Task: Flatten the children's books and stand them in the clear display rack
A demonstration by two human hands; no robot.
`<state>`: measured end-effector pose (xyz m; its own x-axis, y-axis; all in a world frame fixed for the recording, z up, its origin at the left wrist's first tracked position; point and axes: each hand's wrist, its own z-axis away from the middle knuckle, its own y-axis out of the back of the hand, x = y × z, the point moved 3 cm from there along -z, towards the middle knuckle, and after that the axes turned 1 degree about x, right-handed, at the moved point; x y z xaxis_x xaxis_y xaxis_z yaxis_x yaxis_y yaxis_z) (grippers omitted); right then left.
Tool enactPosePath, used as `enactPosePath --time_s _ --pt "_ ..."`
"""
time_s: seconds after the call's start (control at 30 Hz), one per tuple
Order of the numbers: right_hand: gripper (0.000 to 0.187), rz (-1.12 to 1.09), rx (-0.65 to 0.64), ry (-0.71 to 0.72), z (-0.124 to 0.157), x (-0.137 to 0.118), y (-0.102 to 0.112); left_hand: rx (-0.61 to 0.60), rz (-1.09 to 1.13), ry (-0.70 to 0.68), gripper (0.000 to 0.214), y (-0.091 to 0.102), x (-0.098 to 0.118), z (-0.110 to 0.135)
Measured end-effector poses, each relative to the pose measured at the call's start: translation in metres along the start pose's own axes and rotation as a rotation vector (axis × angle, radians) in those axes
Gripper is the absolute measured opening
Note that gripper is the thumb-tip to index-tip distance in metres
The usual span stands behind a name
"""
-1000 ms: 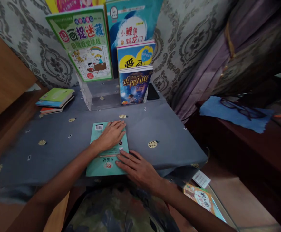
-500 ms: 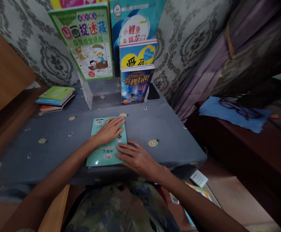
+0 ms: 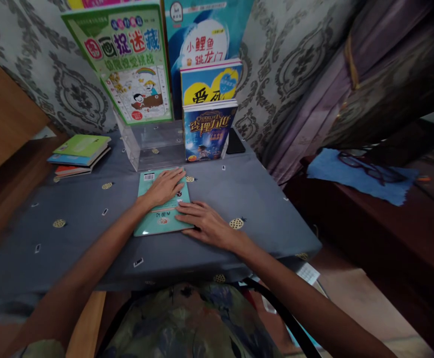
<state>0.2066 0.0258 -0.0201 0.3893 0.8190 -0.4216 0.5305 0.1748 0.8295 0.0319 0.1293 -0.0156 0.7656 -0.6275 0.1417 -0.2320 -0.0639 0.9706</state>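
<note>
A thin teal book (image 3: 153, 224) lies flat on the cloth-covered table (image 3: 217, 199), its barcode at the far left corner. My left hand (image 3: 164, 187) rests flat across its upper part, fingers stretched towards the right edge. Against the right side of the book sits my right hand (image 3: 205, 223), fingers extended over the edge and the cover. Neither hand is wrapped round anything. Just beyond the book stands a clear plastic book rack (image 3: 135, 149).
The rack bears a green picture book (image 3: 138, 84), a blue storybook (image 3: 205, 30), a yellow-and-blue book (image 3: 209, 84) and a dark blue book (image 3: 205, 134). Several small books (image 3: 82, 149) are stacked at left. A black phone (image 3: 235, 143) lies behind the rack; glasses (image 3: 370, 166) rest on a blue cloth (image 3: 321, 166) at right.
Both hands and the teal book have slid away from me, closer to the rack. The camera view has shifted slightly. Both hands stay flat on the book.
</note>
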Motion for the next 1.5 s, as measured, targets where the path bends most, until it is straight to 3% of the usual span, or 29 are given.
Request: enactPosePath --time_s 0.1,0.23,0.33,0.67,0.87,1.1,1.27,1.4,1.5 --pt "0.046 -0.146 0.089 -0.079 0.002 0.001 0.006 0.021 0.004 -0.006 0.048 0.001 0.003 0.004" --pt "0.038 -0.273 0.298 -0.298 0.007 0.008 0.016 0.018 0.029 -0.043 0.046 0.004 0.014 0.014" --pt "0.038 -0.271 0.363 -0.41 0.009 0.012 0.019 -0.009 0.04 -0.082 0.046 0.008 0.028 0.028" --pt "0.038 -0.221 0.364 -0.378 0.008 0.01 0.017 -0.075 0.119 -0.214 0.04 0.03 0.086 0.094" --pt "0.036 -0.232 0.312 -0.329 0.008 0.004 0.016 -0.033 0.05 -0.213 0.036 0.031 0.105 0.108" --pt "0.032 -0.229 0.284 -0.187 0.007 -0.003 0.015 -0.016 -0.013 -0.162 0.039 0.02 0.108 0.117" --pt "0.028 -0.227 0.266 -0.134 0.009 -0.006 0.013 0.018 -0.064 -0.139 0.04 0.021 0.105 0.137" --pt "0.025 -0.212 0.258 -0.108 0.01 -0.007 0.012 0.097 -0.071 -0.074 0.039 0.03 0.086 0.168" --pt "0.024 -0.154 0.268 -0.08 0.011 -0.007 0.011 0.154 -0.085 0.053 0.04 0.037 0.065 0.192"
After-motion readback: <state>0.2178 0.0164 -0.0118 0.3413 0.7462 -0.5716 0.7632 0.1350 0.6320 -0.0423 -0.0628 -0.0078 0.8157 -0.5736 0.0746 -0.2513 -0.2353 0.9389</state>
